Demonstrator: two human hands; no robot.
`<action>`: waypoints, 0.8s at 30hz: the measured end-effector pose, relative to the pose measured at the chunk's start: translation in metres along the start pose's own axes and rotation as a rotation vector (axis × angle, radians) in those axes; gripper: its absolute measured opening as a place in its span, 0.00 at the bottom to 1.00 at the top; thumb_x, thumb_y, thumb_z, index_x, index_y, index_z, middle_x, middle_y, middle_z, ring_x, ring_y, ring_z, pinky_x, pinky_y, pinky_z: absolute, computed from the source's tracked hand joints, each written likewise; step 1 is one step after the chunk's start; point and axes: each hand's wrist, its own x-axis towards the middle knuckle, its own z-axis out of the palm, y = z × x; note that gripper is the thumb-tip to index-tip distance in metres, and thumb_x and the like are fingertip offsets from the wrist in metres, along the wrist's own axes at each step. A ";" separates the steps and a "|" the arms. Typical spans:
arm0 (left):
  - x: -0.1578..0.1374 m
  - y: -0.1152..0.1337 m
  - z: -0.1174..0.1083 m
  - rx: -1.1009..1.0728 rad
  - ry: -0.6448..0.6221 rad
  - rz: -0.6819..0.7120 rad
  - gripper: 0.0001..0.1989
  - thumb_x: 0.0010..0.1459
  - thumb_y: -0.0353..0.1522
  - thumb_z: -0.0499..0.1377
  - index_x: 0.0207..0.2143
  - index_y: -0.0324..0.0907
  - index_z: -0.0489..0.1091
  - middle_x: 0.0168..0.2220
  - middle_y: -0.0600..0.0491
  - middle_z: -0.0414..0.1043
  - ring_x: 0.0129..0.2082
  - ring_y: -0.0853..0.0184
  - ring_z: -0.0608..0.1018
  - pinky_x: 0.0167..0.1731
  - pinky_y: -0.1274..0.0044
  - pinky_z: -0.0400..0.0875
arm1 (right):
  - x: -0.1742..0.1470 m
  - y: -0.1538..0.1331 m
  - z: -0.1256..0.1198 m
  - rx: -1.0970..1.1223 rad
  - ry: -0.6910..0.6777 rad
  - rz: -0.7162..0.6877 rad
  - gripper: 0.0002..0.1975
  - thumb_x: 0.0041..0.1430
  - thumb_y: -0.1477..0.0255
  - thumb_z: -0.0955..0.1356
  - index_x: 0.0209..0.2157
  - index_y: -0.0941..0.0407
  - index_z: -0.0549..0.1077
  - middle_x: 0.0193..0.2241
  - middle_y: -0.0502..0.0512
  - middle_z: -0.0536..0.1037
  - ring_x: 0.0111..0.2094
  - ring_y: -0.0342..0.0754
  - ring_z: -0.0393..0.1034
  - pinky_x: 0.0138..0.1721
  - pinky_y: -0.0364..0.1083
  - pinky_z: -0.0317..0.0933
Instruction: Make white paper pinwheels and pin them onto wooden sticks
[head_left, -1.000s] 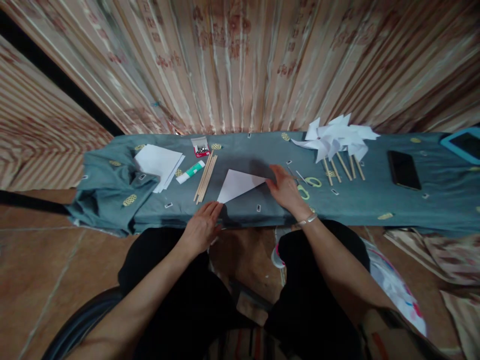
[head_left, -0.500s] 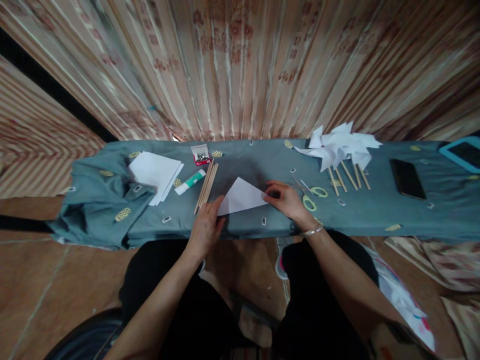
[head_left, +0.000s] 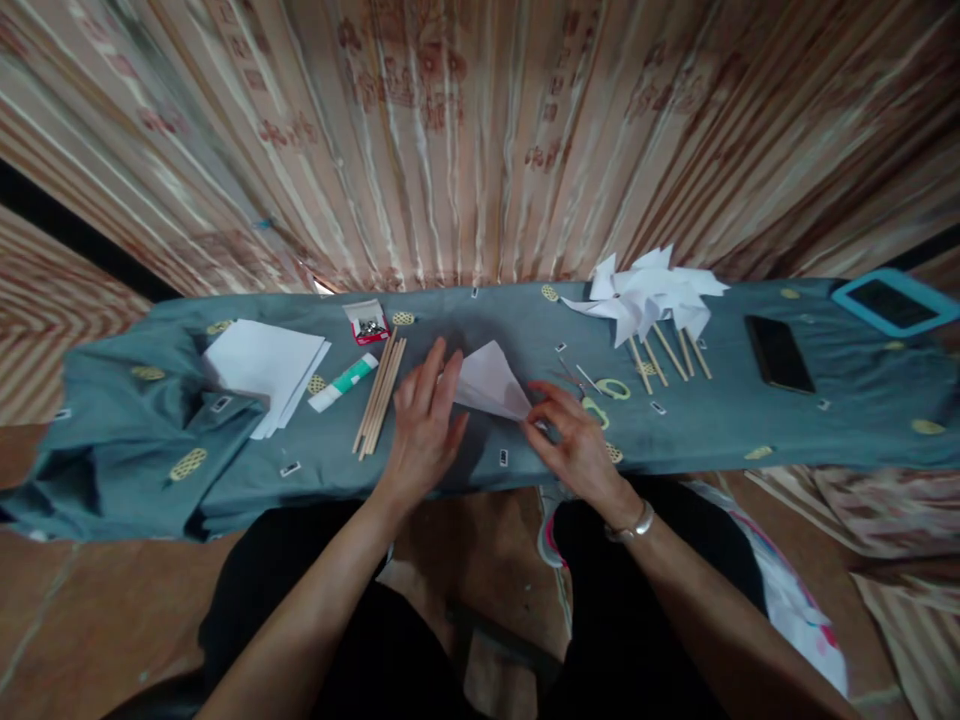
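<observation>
Folded white paper (head_left: 491,378) sits between the two hands over the near half of the grey-green tablecloth (head_left: 720,425), and from my remote post I read the step in hand as working its fold. My right hand (head_left: 574,435) pinches the sheet's right corner between thumb and fingertips. My left hand (head_left: 426,415) is spread, fingers apart at the sheet's left edge; I can't tell whether they press on it. To my eye the next move calls for keeping that corner pinched and lining up the edges before any crease is pressed. The wooden sticks (head_left: 381,395) lie just left of my left hand, and the green-handled scissors (head_left: 604,384) just beyond my right.
</observation>
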 end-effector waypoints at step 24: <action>-0.034 -0.024 -0.012 0.019 -0.080 0.121 0.11 0.62 0.25 0.57 0.33 0.45 0.78 0.49 0.50 0.79 0.51 0.58 0.74 0.59 0.53 0.63 | 0.013 0.010 0.005 -0.243 -0.244 -0.310 0.13 0.68 0.75 0.62 0.47 0.54 0.76 0.63 0.62 0.67 0.68 0.58 0.55 0.62 0.64 0.60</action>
